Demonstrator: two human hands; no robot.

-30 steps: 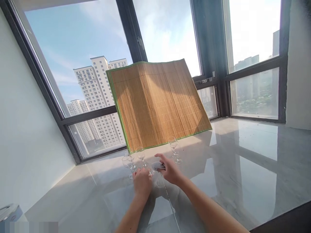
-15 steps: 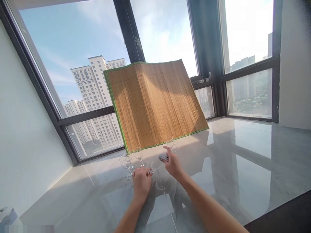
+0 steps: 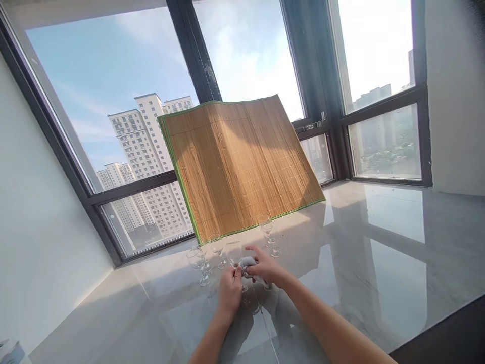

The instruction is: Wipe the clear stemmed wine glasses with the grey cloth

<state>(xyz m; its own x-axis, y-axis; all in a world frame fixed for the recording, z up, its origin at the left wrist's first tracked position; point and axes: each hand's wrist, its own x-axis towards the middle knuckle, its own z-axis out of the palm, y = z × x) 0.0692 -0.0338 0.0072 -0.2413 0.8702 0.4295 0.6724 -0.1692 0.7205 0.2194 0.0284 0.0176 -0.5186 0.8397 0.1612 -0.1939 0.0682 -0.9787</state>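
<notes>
My left hand [image 3: 230, 289] is closed with its fingers pinching a clear wine glass [image 3: 234, 251] low on its bowl or stem; the exact grip is partly hidden. The bowl points up. A bunched whitish cloth [image 3: 248, 264] is in my right hand [image 3: 268, 267], pressed against or right beside the glass. My right index finger sticks out above the cloth. To the left stand more stemmed glasses, among them a front glass [image 3: 196, 258] and a rear glass [image 3: 216, 246]. Beyond my right hand is another stemmed glass [image 3: 267, 228], with a glass foot next to it.
A bamboo mat [image 3: 242, 162] with green edging leans against the dark window frame [image 3: 197, 60] behind the glasses. All of it rests on a shiny grey marble-like surface [image 3: 359, 283]. A white roll-like object [image 3: 13, 352] sits at the lower left corner.
My right hand has moved left and down with the cloth, up to the glass. The glass in my left hand has turned from tilted to bowl up. The view has shifted slightly.
</notes>
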